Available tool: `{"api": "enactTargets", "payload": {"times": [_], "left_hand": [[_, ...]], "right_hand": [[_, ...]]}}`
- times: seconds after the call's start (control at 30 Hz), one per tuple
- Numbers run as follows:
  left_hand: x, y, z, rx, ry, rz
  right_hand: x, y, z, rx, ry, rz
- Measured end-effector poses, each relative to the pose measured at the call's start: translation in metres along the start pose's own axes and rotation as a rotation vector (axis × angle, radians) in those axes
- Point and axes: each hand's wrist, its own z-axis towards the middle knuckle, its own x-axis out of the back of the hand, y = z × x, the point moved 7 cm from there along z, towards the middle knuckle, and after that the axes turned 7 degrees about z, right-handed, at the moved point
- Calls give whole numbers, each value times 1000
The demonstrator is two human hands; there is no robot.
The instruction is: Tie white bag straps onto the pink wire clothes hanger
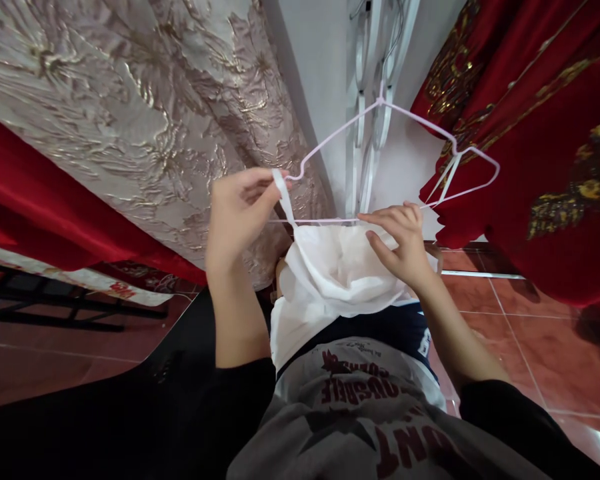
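Observation:
A pale pink hanger hangs from the white metal rack. Below its lower bar drapes a white strappy garment, soft and loosely folded over my lap. One thin strap loops over the hanger's right shoulder, in the notch. At the other end, my left hand pinches the second strap between thumb and fingers, right beside the left notch. My right hand has its fingers stretched along the lower bar near the garment's top edge, thumb apart and palm empty.
Cream embossed fabric hangs at the left, with red cloth beside it. Red curtains with gold decoration hang at the right. A white scrolled metal rack stands against the wall. Red floor tiles lie below.

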Motion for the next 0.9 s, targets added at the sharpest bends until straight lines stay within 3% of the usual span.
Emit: {"api": "enactTargets", "payload": {"times": [0.13,0.27,0.37,0.47,0.53,0.63,0.7,0.83,0.9], "left_hand": [[-21,6,26,-39,-168,188],[-17,-5,31,-8,-82,162],[-8,-30,6,112,147,-90],[-18,-59,-34,278,369,-429],[-38,-67,-54,339,378,-523],[-55,-66,-66,309,425,-540],[-58,-62,-66,273,453,-527],[-56,-63,-60,273,447,-498],[-55,-68,-57,313,441,-485]], "right_hand": [[-4,-4,1,-25,-18,15],[-4,-6,-2,-24,-23,13],[-4,-5,-4,-17,2,16],[-7,-7,-4,-38,14,17],[-10,-11,-3,-61,7,15],[-13,-17,-2,-53,-5,30],[-4,-12,-2,-51,87,72],[36,31,-13,-171,512,285],[46,54,-13,-276,539,431]]}}
